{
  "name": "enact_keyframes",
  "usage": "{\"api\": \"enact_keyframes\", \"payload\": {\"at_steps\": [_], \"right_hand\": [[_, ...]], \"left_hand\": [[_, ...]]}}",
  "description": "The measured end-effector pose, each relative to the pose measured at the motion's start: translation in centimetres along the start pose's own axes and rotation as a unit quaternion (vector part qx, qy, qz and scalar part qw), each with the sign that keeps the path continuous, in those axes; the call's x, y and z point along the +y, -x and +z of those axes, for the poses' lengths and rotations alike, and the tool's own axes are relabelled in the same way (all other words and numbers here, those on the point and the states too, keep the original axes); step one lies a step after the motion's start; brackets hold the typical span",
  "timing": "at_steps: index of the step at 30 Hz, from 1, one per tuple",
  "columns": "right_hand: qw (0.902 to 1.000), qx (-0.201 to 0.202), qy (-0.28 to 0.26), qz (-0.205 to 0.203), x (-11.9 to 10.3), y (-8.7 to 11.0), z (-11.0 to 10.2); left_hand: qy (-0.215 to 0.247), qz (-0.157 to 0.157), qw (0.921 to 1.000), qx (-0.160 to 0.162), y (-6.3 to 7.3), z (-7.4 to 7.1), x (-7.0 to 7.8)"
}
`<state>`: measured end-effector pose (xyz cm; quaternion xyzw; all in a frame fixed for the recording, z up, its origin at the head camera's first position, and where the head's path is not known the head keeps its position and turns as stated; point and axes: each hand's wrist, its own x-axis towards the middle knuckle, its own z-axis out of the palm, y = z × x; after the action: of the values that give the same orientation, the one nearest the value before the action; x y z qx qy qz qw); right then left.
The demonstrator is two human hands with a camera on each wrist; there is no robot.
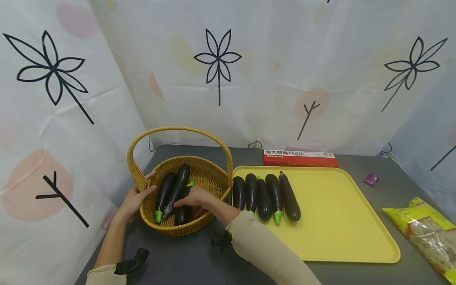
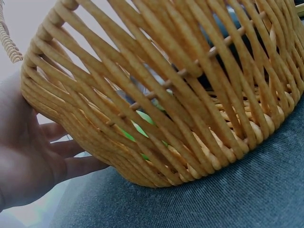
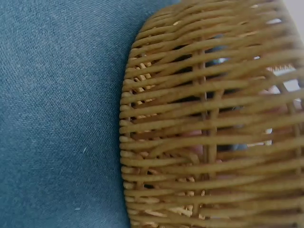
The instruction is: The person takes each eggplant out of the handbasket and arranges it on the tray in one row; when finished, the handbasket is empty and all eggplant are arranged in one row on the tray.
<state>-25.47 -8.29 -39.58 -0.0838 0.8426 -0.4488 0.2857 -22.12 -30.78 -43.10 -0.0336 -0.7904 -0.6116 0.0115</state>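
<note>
A wicker basket (image 1: 213, 183) with a tall arched handle stands on the left of the table and holds three eggplants. My left hand (image 1: 135, 200) grips its left rim, thumb over the edge; in the left wrist view the fingers of that hand (image 2: 28, 152) lie against the outer wall of the basket (image 2: 190, 102). Inside the basket, my right hand (image 1: 199, 198) holds an eggplant (image 1: 182, 216) near the front right, covering its middle. Two more eggplants, one of them dark and shiny (image 1: 165, 192), lie to its left. Weave hides most of the right hand in the right wrist view.
Right of the basket lies a yellow tray (image 1: 335, 221) with several eggplants (image 1: 274, 194) in a row at its left side. Behind it is a red pasta box (image 1: 301, 159). A purple packet (image 1: 371, 179) and a yellow bag (image 1: 424, 233) are at the right.
</note>
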Motion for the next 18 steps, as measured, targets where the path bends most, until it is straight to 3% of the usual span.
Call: {"api": "enact_keyframes", "payload": {"at_steps": [4,9,18], "right_hand": [[0.9954,-0.032,-0.090,-0.011,0.5,-0.1,-1.1],[0.9802,-0.081,-0.178,-0.025,0.7,-0.6,-2.2],[0.9354,-0.195,-0.292,-0.043,0.7,0.1,-4.9]], "left_hand": [[0.002,-0.002,1.0000,-0.001,-0.1,0.1,0.0],[-0.001,-0.005,1.0000,0.000,0.0,0.1,0.3],[-0.005,-0.003,1.0000,0.000,-0.1,0.1,0.1]]}}
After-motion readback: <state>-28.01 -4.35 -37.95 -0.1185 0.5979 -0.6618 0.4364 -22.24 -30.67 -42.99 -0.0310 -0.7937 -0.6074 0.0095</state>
